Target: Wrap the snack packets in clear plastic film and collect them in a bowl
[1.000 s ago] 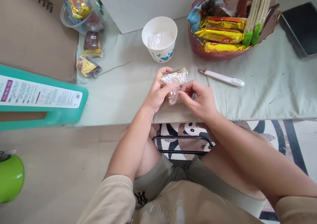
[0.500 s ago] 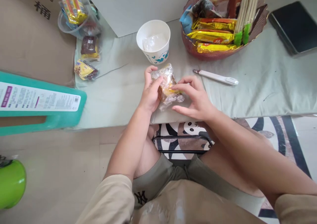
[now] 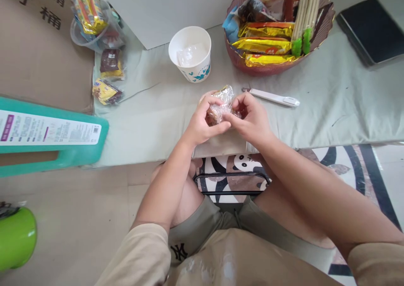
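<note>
A snack in a crinkled clear plastic wrapper (image 3: 222, 102), brown and yellow inside, is held just over the table's front part. My left hand (image 3: 202, 119) is closed around its left side. Thumb and fingers of my right hand (image 3: 252, 115) pinch the wrapper's right edge. The fingers cover much of the snack, so its exact kind cannot be made out. Behind the hands stands a white paper cup (image 3: 195, 70) with blue-green print and crumpled clear plastic inside. A white-handled knife-like tool (image 3: 273, 97) lies to the right of the wrapper.
A red glass bowl (image 3: 268, 69) of packaged snacks stands at the back, with a dark tablet (image 3: 372, 31) to its right. On the left are a plastic tub (image 3: 80, 37), small snack packs (image 3: 109, 91), a cardboard box (image 3: 47, 62) and a teal-edged container (image 3: 102, 136).
My right hand has closed from spread fingers to a pinch on the wrapper. The wrapped snack has been turned between the hands, and the left hand has shifted slightly right.
</note>
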